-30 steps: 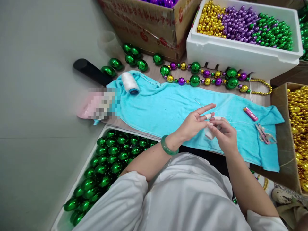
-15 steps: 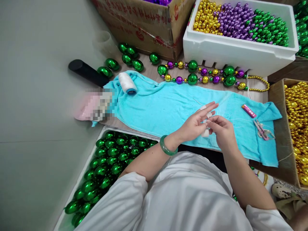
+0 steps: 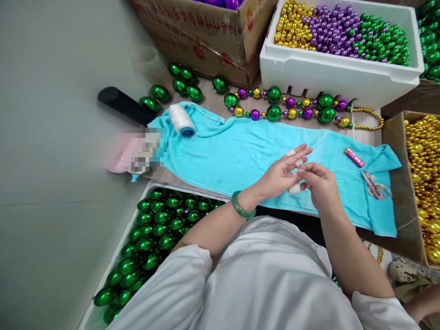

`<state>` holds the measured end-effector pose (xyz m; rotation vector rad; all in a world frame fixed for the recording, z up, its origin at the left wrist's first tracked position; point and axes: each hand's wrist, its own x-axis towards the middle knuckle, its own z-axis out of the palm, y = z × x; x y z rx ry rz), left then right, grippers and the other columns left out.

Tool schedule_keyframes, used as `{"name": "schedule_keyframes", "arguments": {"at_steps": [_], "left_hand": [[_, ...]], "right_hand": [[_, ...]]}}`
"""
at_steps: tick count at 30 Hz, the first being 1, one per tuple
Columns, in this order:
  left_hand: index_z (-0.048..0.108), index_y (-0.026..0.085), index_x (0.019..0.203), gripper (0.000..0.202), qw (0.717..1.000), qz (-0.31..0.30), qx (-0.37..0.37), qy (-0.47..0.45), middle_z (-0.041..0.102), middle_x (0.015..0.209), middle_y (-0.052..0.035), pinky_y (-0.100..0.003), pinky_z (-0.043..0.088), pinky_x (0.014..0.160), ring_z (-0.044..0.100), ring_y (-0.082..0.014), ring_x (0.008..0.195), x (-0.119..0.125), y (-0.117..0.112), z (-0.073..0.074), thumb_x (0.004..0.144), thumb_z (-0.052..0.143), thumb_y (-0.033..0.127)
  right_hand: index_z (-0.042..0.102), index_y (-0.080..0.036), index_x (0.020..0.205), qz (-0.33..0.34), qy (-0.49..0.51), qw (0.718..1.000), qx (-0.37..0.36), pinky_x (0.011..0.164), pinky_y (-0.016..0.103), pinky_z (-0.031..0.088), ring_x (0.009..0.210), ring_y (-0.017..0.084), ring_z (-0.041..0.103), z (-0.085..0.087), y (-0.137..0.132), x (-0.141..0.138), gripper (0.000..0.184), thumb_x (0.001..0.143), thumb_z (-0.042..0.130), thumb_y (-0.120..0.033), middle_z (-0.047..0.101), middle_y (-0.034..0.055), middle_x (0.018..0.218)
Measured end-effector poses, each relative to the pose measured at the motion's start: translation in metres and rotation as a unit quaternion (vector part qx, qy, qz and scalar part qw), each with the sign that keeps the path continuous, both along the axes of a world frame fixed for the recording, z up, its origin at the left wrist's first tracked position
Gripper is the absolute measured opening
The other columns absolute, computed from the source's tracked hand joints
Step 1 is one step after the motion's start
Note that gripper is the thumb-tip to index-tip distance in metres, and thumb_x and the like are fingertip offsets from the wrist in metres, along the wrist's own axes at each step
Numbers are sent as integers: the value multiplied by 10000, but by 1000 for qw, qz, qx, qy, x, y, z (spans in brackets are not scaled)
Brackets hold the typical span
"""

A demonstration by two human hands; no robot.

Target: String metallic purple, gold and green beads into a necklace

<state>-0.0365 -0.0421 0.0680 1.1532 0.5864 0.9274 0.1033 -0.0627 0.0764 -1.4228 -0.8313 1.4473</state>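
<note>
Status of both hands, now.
Left hand: fingers extended, white wrapping on them; grip cannot be told.
Right hand: closed, thumb and finger pinching a thin white piece, tape or thread unclear.

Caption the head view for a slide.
Left hand and right hand meet over a turquoise towel, near a looped bead strand in green, purple and gold.

Passable over bare middle of blue towel [image 3: 220,153], leftward of left hand [image 3: 279,178]. Obstructed at far-left end by thread spool [image 3: 180,118]; beyond far edge by bead string [image 3: 274,112]; rightward by pink packet [image 3: 354,157], scissors [image 3: 374,184], carton [image 3: 406,199].
</note>
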Motion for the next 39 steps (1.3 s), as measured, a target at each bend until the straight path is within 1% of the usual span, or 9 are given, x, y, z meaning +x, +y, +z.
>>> {"name": "schedule_keyframes", "arguments": {"at_steps": [7,11,16,20,22,26,31,35,39], "left_hand": [[557,313,1339,550,999,-19,44,10,288,1585,-39,-383,305,1169,185,-237,1492,2,8,-4,822,626,137],[596,309,1297,529,1000,8,-7,-12,271,1593,-23,-413,328,1157,311,-273,1444,3,9,-4,792,647,157],[565,328,1322,617,992,41,-106,-50,324,1570,-23,-471,446,1052,453,-317,1348,1,11,-1,738,677,167],[575,292,1316,627,985,58,-157,-46,435,1505,-37,-467,465,1038,493,-308,1312,1,9,3,716,651,127],[562,295,1327,633,983,59,-167,-44,413,1519,-34,-462,477,1026,481,-310,1322,2,7,4,724,633,117],[587,343,1293,629,991,57,-118,-35,219,1608,15,-457,456,1050,424,-326,1368,1,5,2,712,648,109],[578,369,1304,636,998,53,-25,15,156,1623,39,-438,409,1100,381,-302,1401,-1,1,8,736,588,84],[562,348,1333,655,996,38,19,75,61,1637,31,-347,502,994,420,-304,1366,0,-7,17,736,566,79],[519,342,1375,683,992,30,25,116,-43,1637,16,-292,546,874,481,-295,1309,-2,-13,14,747,551,77]], "right_hand": [[649,-179,663,22,-16,1000,-10,442,228,375,532,100,488,-4,3,7,151,628,738,-296,592,-3,633],[677,-190,765,51,-13,999,1,476,225,413,623,123,539,-5,4,14,221,675,728,-385,635,16,730],[666,-204,959,132,-86,986,46,609,263,485,841,168,589,-17,2,20,385,619,793,-334,661,30,965],[627,-207,1021,149,-67,986,38,549,248,469,737,136,578,-28,1,17,397,670,750,-348,646,14,939],[611,-213,1039,133,-59,988,45,535,240,470,725,131,580,-31,0,14,422,663,754,-338,637,2,907],[584,-226,1068,99,-49,993,40,491,228,457,613,119,567,-31,-1,12,449,662,746,-326,605,-43,725],[530,-233,1109,140,162,975,-55,497,252,483,649,161,638,-26,-1,15,444,708,685,-344,654,-10,758],[578,-222,957,138,207,964,-92,431,226,446,530,115,554,-30,6,13,386,763,662,-545,593,-32,682],[607,-198,922,132,214,963,-94,485,218,463,534,95,551,-30,14,8,381,667,807,-398,603,-40,674]]}}
